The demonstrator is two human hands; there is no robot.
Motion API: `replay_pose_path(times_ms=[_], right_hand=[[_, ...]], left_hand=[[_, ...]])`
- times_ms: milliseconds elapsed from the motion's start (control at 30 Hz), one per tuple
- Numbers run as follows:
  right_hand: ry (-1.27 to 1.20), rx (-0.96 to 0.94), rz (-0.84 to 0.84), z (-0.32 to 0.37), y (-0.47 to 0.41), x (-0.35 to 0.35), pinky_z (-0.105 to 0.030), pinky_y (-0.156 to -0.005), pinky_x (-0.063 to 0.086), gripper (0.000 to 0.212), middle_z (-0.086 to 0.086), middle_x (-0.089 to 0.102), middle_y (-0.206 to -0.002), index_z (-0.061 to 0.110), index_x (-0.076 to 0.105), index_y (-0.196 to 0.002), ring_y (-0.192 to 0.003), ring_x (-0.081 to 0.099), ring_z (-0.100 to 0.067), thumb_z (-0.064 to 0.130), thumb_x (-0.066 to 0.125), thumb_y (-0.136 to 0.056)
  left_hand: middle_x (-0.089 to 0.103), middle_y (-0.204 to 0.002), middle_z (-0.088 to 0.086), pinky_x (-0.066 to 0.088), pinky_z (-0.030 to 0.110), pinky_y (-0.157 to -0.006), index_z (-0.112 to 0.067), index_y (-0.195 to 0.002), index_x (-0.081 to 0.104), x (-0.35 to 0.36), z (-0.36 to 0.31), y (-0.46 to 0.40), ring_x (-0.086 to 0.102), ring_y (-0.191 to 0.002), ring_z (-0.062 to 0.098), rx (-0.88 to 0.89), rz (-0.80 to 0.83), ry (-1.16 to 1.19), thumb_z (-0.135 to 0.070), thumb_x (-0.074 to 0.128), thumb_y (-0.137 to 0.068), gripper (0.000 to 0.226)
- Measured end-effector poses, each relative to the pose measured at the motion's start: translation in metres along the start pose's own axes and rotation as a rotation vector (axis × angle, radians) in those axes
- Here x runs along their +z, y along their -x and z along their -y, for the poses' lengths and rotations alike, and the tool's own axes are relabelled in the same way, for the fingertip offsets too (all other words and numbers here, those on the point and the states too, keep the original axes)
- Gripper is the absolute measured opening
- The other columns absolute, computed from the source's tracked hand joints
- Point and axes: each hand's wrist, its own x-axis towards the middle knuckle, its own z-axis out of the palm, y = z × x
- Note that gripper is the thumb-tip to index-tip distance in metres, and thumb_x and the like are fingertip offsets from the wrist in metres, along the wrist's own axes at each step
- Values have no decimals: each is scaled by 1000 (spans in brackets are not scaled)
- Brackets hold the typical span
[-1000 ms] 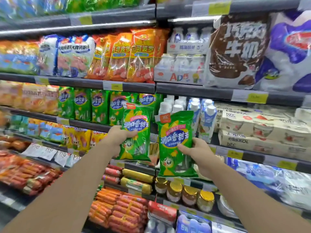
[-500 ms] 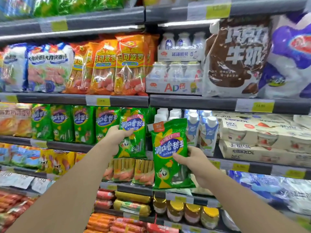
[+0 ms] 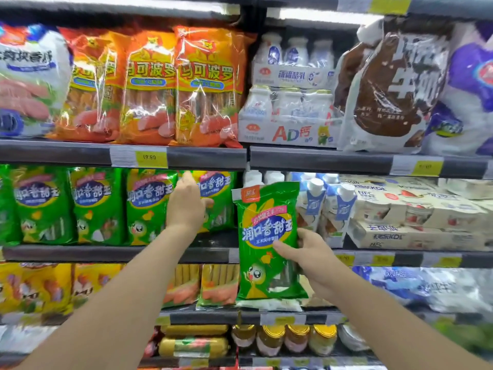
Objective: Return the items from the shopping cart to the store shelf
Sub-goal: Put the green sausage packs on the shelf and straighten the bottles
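My left hand (image 3: 186,204) grips a green sausage pack (image 3: 217,198) and holds it upright at the right end of a row of matching green packs (image 3: 98,206) on the middle shelf (image 3: 117,253). In front of the shelf, my right hand (image 3: 306,252) holds a second green sausage pack (image 3: 266,236) by its right edge. That pack hangs upright in the air, to the right of the first one, covering part of the lower shelf.
Orange sausage packs (image 3: 152,86) fill the shelf above. White drink bottles (image 3: 290,89) and milk bags (image 3: 392,84) sit to the upper right. Small cartons (image 3: 328,206) and boxed drinks (image 3: 416,217) stand right of the green row. Jars (image 3: 282,339) line the bottom shelf.
My left hand has pushed its green pack up and back into the row on the middle shelf. The right hand's pack has risen slightly. The view has tilted upward.
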Motion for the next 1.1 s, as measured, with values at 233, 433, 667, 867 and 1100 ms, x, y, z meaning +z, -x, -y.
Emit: replay_pose_path(times_ms=[233, 433, 667, 867, 1100], right_hand=[[-40, -8, 8, 0, -8, 41, -41, -94, 56, 30, -5, 76, -108, 9, 62, -116, -100, 73, -22, 11, 72, -88], [-48, -50, -34, 12, -37, 97, -42, -91, 57, 30, -7, 76, -107, 9, 63, -115, -98, 73, -24, 11, 74, -87], [36, -72, -146, 29, -77, 137, -50, -99, 51, 37, -4, 72, -113, 17, 62, -115, -107, 67, -27, 26, 78, -83], [716, -62, -184, 55, -80, 138, -37, -75, 50, 41, -11, 64, -101, 5, 57, -102, -89, 60, -26, 44, 62, -93], [1224, -116, -146, 57, -79, 139, -35, -64, 47, 13, -8, 56, -79, 5, 55, -90, -75, 59, -26, 12, 64, -94]], left_hand=[[63, -99, 13, 56, 35, -68, -3, -114, 54, -6, 10, 0, 67, -86, 28, 297, -36, -265, -17, 78, -79, 45], [58, -63, 4, 45, 40, -62, -14, -72, 50, -28, 44, 22, 58, -66, 32, 128, 10, 331, -34, 43, -102, 37], [59, -83, 0, 39, 29, -53, -10, -115, 46, -34, 53, 43, 53, -67, 17, -52, 383, 252, -57, 65, -84, 60], [49, -68, -1, 36, 30, -47, -14, -97, 33, -31, 38, 39, 53, -61, 20, -112, 276, 154, -44, 75, -81, 54], [57, -77, 5, 41, 31, -57, -13, -97, 31, -27, 33, 36, 55, -71, 26, -67, 321, 42, -32, 80, -79, 56]])
